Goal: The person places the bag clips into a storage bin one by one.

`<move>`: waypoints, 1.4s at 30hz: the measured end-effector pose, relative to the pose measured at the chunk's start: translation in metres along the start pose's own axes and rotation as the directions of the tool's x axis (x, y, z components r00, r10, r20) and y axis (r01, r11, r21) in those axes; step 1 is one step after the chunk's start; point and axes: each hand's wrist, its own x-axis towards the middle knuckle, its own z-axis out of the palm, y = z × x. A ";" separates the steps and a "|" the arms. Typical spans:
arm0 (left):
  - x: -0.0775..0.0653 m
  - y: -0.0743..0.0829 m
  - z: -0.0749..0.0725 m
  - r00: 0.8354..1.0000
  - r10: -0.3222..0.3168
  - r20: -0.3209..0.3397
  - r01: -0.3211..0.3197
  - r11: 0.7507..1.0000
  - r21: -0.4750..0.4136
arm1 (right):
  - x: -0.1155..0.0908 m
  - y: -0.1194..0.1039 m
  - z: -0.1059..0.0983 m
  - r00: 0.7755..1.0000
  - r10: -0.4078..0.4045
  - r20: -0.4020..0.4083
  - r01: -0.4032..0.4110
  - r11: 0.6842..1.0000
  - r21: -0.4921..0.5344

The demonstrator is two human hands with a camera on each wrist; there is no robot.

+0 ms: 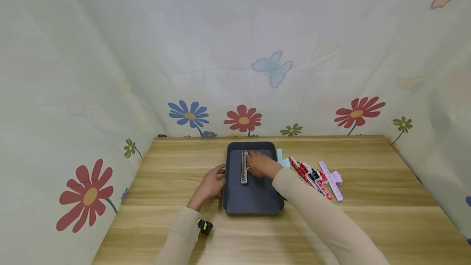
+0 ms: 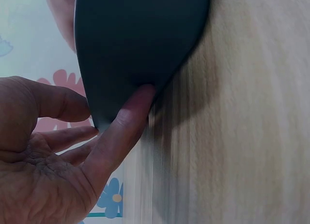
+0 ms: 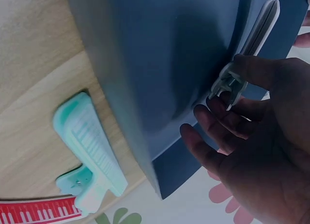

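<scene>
A dark blue-grey tray [image 1: 254, 201] stands on the wooden table. Inside it is a long black clip with a piano-key pattern [image 1: 244, 167]. My right hand [image 1: 260, 164] reaches into the tray and pinches this clip [image 3: 264, 28] by its lever between thumb and fingers. At the tray's left side my left hand [image 1: 211, 183] grips the edge. In the left wrist view the left thumb [image 2: 138, 103] presses the tray's outer wall [image 2: 140, 40], while the forefinger meets the rim; that fingertip is partly hidden.
Right of the tray lie a mint-green clip [image 3: 92, 141], a heap of red, black and white clips [image 1: 310, 177] and a lilac clip [image 1: 331, 181]. A small black device [image 1: 205, 227] is at the left wrist. A flowered curtain [image 1: 220, 52] hangs behind the table.
</scene>
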 end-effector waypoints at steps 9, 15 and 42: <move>0.002 0.000 0.000 1.000 -0.005 -0.007 0.005 1.000 -0.002 | 0.011 -0.009 -0.007 0.999 0.010 0.038 -0.010 1.000 -0.005; 0.003 -0.001 0.001 1.000 0.001 -0.003 -0.001 1.000 0.003 | 0.017 -0.016 -0.004 0.999 0.039 0.019 -0.040 0.999 0.012; 0.003 -0.005 0.003 1.000 0.011 0.004 -0.011 0.999 -0.040 | 0.018 -0.024 -0.004 0.998 0.014 -0.063 -0.009 0.998 0.067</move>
